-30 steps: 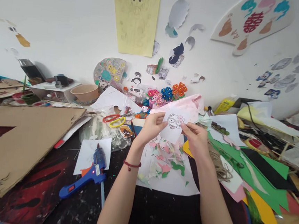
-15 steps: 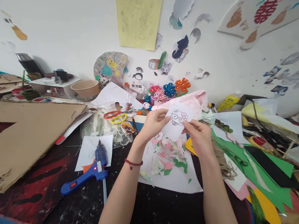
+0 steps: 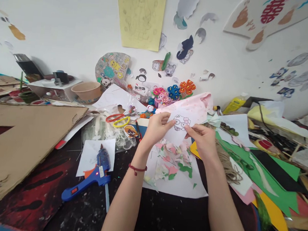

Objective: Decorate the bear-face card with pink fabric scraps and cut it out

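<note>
Between my hands I hold up a small white paper (image 3: pixel 176 135) with a line drawing of a cartoon head wearing glasses and a bow. My left hand (image 3: pixel 158 127) pinches its left side, thumb on the front. At the right side, my right hand (image 3: pixel 202 136) grips it with the thumb close to the drawing. Below the held paper, torn paper scraps (image 3: pixel 175 158) in pink, green and pale shades lie on a larger white sheet (image 3: pixel 164 186). A blue hot glue gun (image 3: pixel 94 178) rests to the left, partly on a small white paper (image 3: pixel 86 149).
Cardboard (image 3: pixel 28 133) covers the table's left side. Scissors (image 3: pixel 117 118) with red and yellow handles lie on a plastic bag. Fuzzy flowers (image 3: pixel 173 92) and a brown bowl (image 3: pixel 86 91) stand at the back. Twine (image 3: pixel 227 165) and green paper (image 3: pixel 279 191) lie on the right.
The drawing has shifted slightly left in my hands, and my right hand has moved a little left with it. The whole view has also drifted slightly.
</note>
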The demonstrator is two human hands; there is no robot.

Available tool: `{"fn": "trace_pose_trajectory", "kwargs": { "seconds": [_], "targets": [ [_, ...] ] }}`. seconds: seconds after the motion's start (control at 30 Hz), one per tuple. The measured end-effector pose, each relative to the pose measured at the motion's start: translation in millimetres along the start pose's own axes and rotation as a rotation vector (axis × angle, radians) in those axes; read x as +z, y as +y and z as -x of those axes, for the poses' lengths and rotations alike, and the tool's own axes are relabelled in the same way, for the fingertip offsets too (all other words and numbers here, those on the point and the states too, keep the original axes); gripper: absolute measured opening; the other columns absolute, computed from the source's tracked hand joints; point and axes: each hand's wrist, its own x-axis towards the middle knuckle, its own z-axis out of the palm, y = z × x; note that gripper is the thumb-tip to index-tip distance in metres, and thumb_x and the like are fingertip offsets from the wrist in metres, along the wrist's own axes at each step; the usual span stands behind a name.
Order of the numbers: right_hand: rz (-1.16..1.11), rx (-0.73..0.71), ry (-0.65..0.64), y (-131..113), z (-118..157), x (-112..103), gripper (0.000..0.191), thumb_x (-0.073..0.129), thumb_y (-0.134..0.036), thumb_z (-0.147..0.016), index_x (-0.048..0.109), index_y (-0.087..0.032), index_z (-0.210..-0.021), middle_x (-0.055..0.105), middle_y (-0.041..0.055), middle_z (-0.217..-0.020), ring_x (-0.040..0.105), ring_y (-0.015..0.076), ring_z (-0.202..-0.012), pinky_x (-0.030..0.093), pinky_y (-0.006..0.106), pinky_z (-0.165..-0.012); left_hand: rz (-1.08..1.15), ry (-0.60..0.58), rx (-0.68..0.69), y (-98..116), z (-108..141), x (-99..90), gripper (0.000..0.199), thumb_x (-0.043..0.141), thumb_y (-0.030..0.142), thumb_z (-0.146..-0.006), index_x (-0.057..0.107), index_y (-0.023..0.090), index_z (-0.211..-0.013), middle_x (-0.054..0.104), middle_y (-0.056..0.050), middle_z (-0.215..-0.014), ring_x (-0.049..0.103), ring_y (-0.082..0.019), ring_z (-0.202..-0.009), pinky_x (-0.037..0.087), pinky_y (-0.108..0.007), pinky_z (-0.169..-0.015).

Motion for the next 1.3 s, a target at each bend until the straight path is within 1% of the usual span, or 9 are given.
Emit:
{"fn": "trace_pose_trajectory", "kwargs": {
  "seconds": [0.23, 0.43, 0.57, 0.7, 0.87, 1.03, 1.17, 1.23, 1.3],
  "targets": [
    [-0.099, 0.047, 0.003, 5.2, -1.3, 0.8, 0.028, 0.074, -0.048, -0.077, 0.075, -0.02, -0.08, 0.069, 0.0008, -0.071, 0.061, 0.0174, -0.061, 0.052, 0.03, -0.06, -0.016, 0.051, -0.013, -7.8, -0.8, -1.4, 0.015, 0.066, 0.024, -0.083, 0.071, 0.012, -0.091, 0.075, -0.009, -0.097, 0.071, -0.023, -0.091, 0.058, -0.031, -0.08],
    [-0.034, 0.036, 0.021, 4.9, -2.2, 1.3, 0.026, 0.079, -0.043, -0.072, 0.074, -0.018, -0.074, 0.066, 0.0003, -0.065, 0.059, 0.0148, -0.058, 0.052, 0.028, -0.059, 0.0, 0.054, -0.026, -7.0, 0.0, -1.5, 0.016, 0.063, 0.023, -0.084, 0.071, 0.012, -0.093, 0.075, -0.01, -0.104, 0.07, -0.024, -0.097, 0.058, -0.032, -0.084],
    [-0.048, 0.04, 0.047, 5.6, -2.4, 2.0, 0.025, 0.082, -0.042, -0.069, 0.073, -0.018, -0.071, 0.067, 0.0001, -0.065, 0.06, 0.0137, -0.056, 0.052, 0.027, -0.057, 0.043, 0.006, -0.04, -3.7, 1.9, -1.4, 0.017, 0.06, 0.017, -0.083, 0.071, 0.012, -0.096, 0.076, -0.011, -0.099, 0.071, -0.024, -0.097, 0.058, -0.035, -0.087],
    [-0.122, 0.096, -0.016, 8.1, -0.9, 4.7, 0.024, 0.083, -0.038, -0.068, 0.077, -0.018, -0.081, 0.074, 0.0022, -0.075, 0.067, 0.017, -0.067, 0.055, 0.029, -0.064, 0.079, -0.063, -0.054, -1.5, 3.1, -0.2, 0.026, 0.059, 0.01, -0.079, 0.071, 0.012, -0.101, 0.076, -0.01, -0.099, 0.071, -0.025, -0.1, 0.057, -0.037, -0.089],
    [-0.158, 0.115, -0.009, 11.9, -0.3, 5.2, 0.027, 0.086, -0.034, -0.066, 0.078, -0.018, -0.086, 0.078, 0.0051, -0.088, 0.071, 0.0202, -0.076, 0.057, 0.033, -0.072, 0.079, -0.075, -0.063, -0.3, 4.0, 1.1, 0.026, 0.061, 0.012, -0.079, 0.072, 0.013, -0.103, 0.076, -0.009, -0.098, 0.071, -0.026, -0.1, 0.058, -0.037, -0.087],
    [-0.14, 0.11, -0.016, 11.7, -1.0, 4.0, 0.03, 0.085, -0.034, -0.067, 0.078, -0.017, -0.09, 0.078, 0.0059, -0.093, 0.071, 0.0213, -0.079, 0.057, 0.032, -0.072, 0.051, -0.088, -0.063, 0.5, 3.1, -0.4, 0.024, 0.062, 0.013, -0.08, 0.071, 0.011, -0.103, 0.076, -0.011, -0.1, 0.07, -0.027, -0.102, 0.059, -0.035, -0.084],
    [-0.166, 0.135, -0.025, 11.3, -0.6, 4.5, 0.031, 0.085, -0.037, -0.067, 0.077, -0.017, -0.09, 0.078, 0.0061, -0.091, 0.072, 0.0225, -0.08, 0.056, 0.033, -0.072, -0.12, -0.079, -0.058, 18.7, 3.2, 1.4, 0.026, 0.059, 0.01, -0.084, 0.068, 0.01, -0.108, 0.075, -0.011, -0.103, 0.071, -0.023, -0.099, 0.058, -0.032, -0.082],
    [-0.213, 0.173, -0.034, 10.7, -0.1, 4.9, 0.031, 0.085, -0.037, -0.067, 0.077, -0.018, -0.09, 0.078, 0.0058, -0.089, 0.072, 0.0228, -0.079, 0.056, 0.034, -0.073, -0.358, -0.041, -0.042, 40.2, 13.4, 2.9, 0.028, 0.058, 0.01, -0.086, 0.066, 0.01, -0.112, 0.074, -0.012, -0.105, 0.071, -0.022, -0.094, 0.056, -0.033, -0.083],
    [-0.264, 0.212, -0.05, 9.5, 0.5, 4.3, 0.03, 0.086, -0.037, -0.067, 0.077, -0.019, -0.088, 0.078, 0.0056, -0.088, 0.072, 0.0227, -0.078, 0.056, 0.034, -0.074, -0.71, 0.011, 0.015, 65.4, 36.7, 0.9, 0.032, 0.056, 0.013, -0.089, 0.061, 0.012, -0.121, 0.072, -0.012, -0.112, 0.069, -0.025, -0.097, 0.053, -0.039, -0.087]
  ]
}}
